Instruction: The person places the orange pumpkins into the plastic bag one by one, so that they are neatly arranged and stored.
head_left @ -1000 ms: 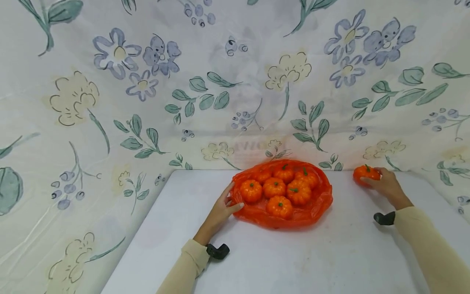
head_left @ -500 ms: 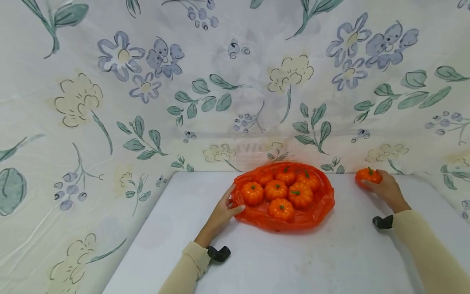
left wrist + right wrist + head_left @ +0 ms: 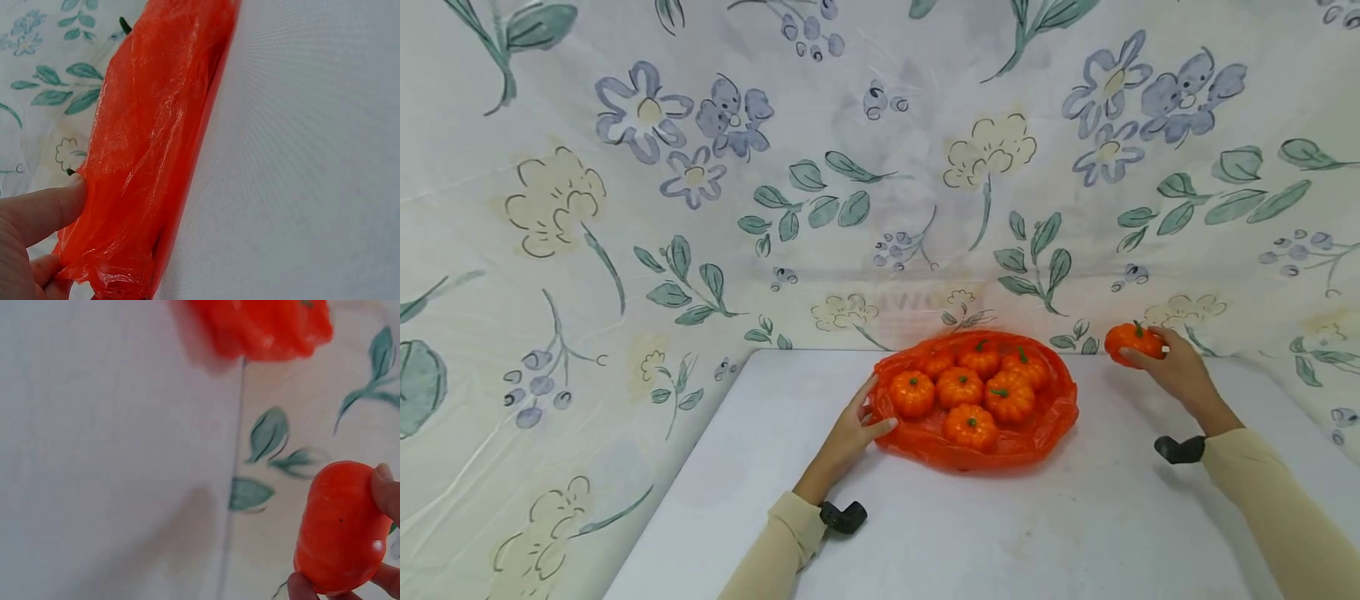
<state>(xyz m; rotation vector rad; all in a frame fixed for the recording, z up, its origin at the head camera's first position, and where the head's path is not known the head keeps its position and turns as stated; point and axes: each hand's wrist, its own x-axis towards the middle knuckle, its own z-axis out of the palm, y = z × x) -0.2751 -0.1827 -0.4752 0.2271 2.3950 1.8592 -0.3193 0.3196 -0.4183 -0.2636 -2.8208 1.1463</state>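
Observation:
My right hand [image 3: 1183, 375] holds a small orange pumpkin [image 3: 1131, 343] with a green stem above the table's far right. In the right wrist view the pumpkin's [image 3: 340, 528] smooth red-orange underside shows between thumb and fingers. Several more small pumpkins [image 3: 959, 385] lie in an opened red plastic bag [image 3: 1067, 412] at the middle of the table. At the bag's left edge, my left hand [image 3: 847, 433] grips the film. The left wrist view shows the thumb against the outside of the bag [image 3: 144, 125] and fingers pinching its lower edge.
The white table [image 3: 970, 533] ends at a floral-print cloth [image 3: 910, 167] that hangs behind it and along the left. Each wrist wears a small black device, one beside the left cuff [image 3: 844, 517] and one beside the right cuff [image 3: 1180, 450].
My right hand has lifted the pumpkin off the table and carried it slightly left. The left hand stays at the bag's edge, and the bag keeps its place.

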